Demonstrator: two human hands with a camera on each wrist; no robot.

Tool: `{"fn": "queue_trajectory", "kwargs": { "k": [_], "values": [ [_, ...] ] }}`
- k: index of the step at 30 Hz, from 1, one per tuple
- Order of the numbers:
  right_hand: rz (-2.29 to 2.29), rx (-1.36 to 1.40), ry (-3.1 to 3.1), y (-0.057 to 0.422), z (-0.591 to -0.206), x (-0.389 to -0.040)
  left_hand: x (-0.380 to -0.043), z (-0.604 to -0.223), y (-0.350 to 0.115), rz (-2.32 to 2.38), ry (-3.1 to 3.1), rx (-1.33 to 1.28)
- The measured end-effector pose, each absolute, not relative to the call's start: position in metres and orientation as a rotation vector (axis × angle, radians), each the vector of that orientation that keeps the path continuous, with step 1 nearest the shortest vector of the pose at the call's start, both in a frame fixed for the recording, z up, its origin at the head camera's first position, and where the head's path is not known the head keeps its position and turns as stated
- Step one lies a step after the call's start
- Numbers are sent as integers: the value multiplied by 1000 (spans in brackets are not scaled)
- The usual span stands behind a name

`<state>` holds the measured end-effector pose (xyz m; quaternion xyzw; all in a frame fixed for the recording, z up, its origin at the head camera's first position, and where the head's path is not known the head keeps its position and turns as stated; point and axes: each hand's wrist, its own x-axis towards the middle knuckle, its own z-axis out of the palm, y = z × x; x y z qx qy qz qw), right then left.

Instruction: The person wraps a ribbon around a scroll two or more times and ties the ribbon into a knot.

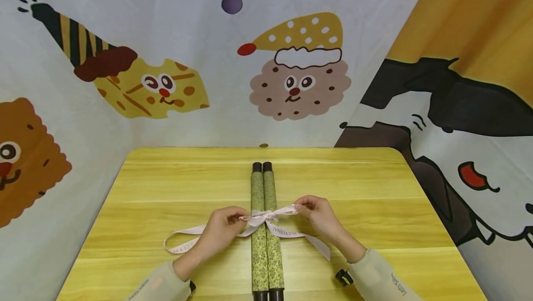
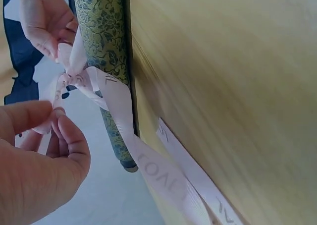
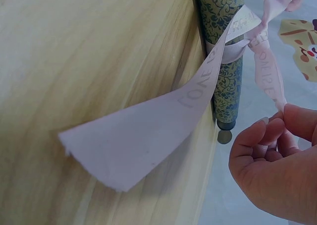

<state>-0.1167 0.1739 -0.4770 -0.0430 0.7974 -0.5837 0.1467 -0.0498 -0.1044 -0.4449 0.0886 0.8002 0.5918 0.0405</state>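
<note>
Two scrolls (image 1: 259, 250) with green-gold floral covering and dark end caps lie side by side on the table. Around their middle runs a pale pink printed ribbon (image 1: 283, 232), knotted on top into a bow. My left hand (image 1: 222, 231) pinches the bow's left loop between thumb and fingers, as the left wrist view also shows. On the other side, the right loop is pinched by my right hand (image 1: 322, 218). Both loops stretch outward from the knot (image 2: 74, 80). One loose ribbon tail (image 3: 133, 136) hangs to the right; the other curls on the table at left, partly behind my left forearm.
The yellow wood-grain table (image 1: 166, 176) has rounded far corners. Behind it hangs a pale cloth (image 1: 187, 23) printed with cartoon food figures. A small black object with a yellow mark (image 1: 344, 278) is beside the right sleeve cuff.
</note>
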Motion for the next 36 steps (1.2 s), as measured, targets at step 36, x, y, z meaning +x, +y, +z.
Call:
{"fn": "queue_trajectory", "kwargs": {
  "k": [36],
  "values": [
    [-1576, -200, 2346, 198, -479, -121, -64, -461, -115, 1345, 2724, 182]
  ]
}}
